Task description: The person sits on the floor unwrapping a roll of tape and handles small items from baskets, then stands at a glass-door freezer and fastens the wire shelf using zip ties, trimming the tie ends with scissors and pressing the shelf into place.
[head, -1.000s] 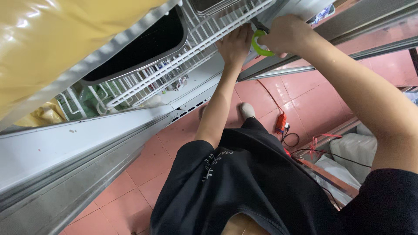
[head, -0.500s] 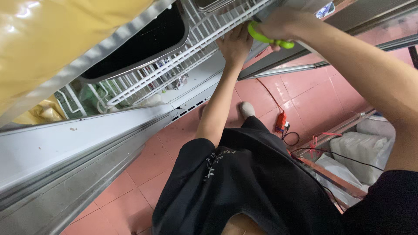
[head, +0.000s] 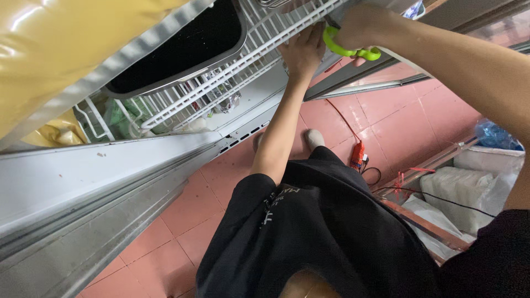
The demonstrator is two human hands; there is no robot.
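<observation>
Up at the top edge of the head view, both hands meet at a white wire rack that runs slantwise across the frame from lower left to upper right. The right hand is curled closed around the green scissors; its fingers pass through or around the looped handles, and the grip looks firm. The blades are hidden behind the hand and the rack wires, so I cannot tell whether they are parted or shut. The handles lie roughly level in the picture, their long axis pointing left toward the rack and the other hand.

The left hand is spread flat against the rack's wires, fingers extended upward, pressing or steadying rather than clasping; it holds nothing closed within it. It sits just beside the scissors, on their left, nearly touching the green loop. So the right hand has the tool, and the left is the nearer one to the rack's bars at the place where the scissors point.

Behind the rack sits a dark tray with a grey rim, and a yellow padded surface fills the upper left corner. Below, a grey metal frame slants across pink floor tiles. An orange tool with a cord lies on the floor, well apart from the hands, near white sacks.
</observation>
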